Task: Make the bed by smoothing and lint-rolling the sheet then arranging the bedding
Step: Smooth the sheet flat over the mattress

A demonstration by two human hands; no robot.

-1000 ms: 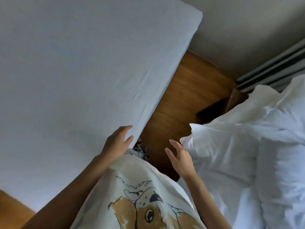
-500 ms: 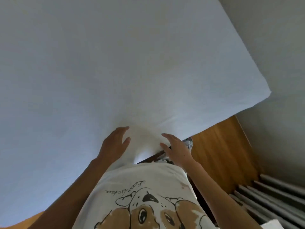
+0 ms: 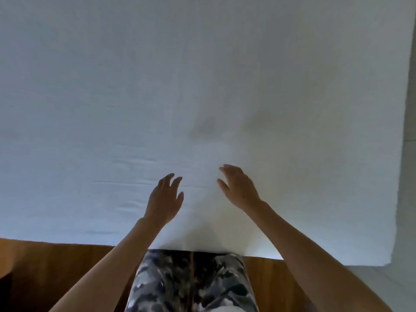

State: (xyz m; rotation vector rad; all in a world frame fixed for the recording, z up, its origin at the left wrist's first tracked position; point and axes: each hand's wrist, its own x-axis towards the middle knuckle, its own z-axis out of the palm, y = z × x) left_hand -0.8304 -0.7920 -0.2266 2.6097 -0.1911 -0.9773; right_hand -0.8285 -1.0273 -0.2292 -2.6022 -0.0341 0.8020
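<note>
A white fitted sheet covers the mattress and fills most of the head view. Faint creases run across it at the left, near the front edge. My left hand hovers palm down over the sheet close to the near edge, fingers spread and empty. My right hand is a little farther in and to the right, also open with fingers apart, holding nothing. Whether the palms touch the fabric I cannot tell. No lint roller or other bedding is in view.
The mattress corner ends at the lower right, beside a pale wall or floor strip. Wooden floor runs along the near edge. My legs in patterned trousers stand against the bed.
The view swung from the bed's corner and the heap of white bedding on the right to face the mattress squarely. Both hands moved forward from the edge out over the sheet.
</note>
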